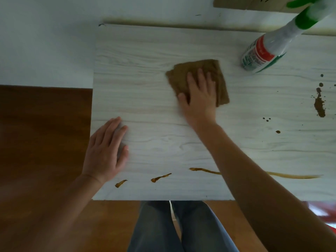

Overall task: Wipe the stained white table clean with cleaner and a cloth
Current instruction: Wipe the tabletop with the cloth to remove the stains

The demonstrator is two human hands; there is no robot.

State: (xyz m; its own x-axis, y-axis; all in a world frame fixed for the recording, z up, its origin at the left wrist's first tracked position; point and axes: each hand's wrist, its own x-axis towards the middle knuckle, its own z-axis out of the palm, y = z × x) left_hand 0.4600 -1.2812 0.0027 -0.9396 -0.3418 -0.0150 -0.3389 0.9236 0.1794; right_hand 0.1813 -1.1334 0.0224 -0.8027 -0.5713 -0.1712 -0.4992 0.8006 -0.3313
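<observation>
The white wood-grain table (pixel 145 57) fills the middle of the view. A folded brown cloth (pixel 221 82) lies on it, and my right hand (pixel 200 95) presses flat on top of the cloth with fingers spread. My left hand (pixel 107 151) rests flat on the table's left edge, holding nothing. A spray bottle of cleaner (pixel 269 50) with a green trigger top stands at the back right. Brown streaks (pixel 161 177) run along the front edge, and a brown splatter (pixel 319 104) marks the right side.
A white wall (pixel 45 42) runs behind the table, with a dark smear along the table's back edge (pixel 181 25). Brown wooden floor (pixel 40 142) lies to the left and in front. My legs in jeans (pixel 172 228) stand at the front edge. Cardboard (pixel 254 2) leans at the top right.
</observation>
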